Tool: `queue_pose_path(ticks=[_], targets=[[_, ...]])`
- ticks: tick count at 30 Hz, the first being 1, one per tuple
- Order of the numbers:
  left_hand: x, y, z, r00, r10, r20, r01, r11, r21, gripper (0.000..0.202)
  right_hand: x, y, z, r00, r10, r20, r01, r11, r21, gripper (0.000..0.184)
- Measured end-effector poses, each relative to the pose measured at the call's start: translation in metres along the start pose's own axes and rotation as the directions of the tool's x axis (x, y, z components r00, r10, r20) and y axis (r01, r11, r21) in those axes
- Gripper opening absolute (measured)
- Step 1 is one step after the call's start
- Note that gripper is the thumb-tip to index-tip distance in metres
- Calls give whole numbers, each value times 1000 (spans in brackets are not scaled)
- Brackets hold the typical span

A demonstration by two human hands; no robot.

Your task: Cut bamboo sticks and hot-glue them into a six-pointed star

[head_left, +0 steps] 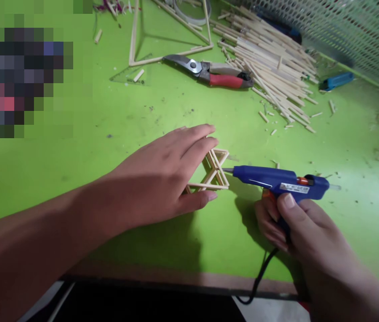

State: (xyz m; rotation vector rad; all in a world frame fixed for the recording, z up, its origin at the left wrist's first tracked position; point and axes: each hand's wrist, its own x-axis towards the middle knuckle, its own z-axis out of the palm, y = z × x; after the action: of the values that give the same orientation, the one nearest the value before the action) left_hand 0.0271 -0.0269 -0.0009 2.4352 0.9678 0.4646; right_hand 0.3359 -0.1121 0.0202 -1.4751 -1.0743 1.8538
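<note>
Left hand (149,179) open on a small wooden-stick frame (216,169); right hand (296,228) gripping a blue plastic hot-glue gun (276,181) beside it.

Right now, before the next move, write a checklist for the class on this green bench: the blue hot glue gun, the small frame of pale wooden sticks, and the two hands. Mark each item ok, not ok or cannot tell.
1. Left hand spread on the small wooden stick frame, steadying it: ok.
2. Blue hot glue gun gripped in the right hand: ok.
3. Metal nozzle aimed at the frame's near side: ok.
4. Nozzle tip actually touching the frame: cannot tell.
5. Glue at the nozzle tip: cannot tell.
6. Black power cord running from the handle, away from the frame: ok.
</note>
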Motion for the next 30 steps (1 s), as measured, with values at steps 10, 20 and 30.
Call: queue_pose_path(ticks=[10,20,30], targets=[[1,1,0,1000,-11,-9,11,1000,-4,75,3,1,-4,999,-26,34,28,998,-51,63],[1,-2,2,1000,2,-13,-1,1000,24,76,3,2,-5,998,-23,51,25,999,-43,64],[2,-1,-2,1000,-6,2,6,1000,-3,76,2,2,-6,999,-5,51,6,999,-35,64]])
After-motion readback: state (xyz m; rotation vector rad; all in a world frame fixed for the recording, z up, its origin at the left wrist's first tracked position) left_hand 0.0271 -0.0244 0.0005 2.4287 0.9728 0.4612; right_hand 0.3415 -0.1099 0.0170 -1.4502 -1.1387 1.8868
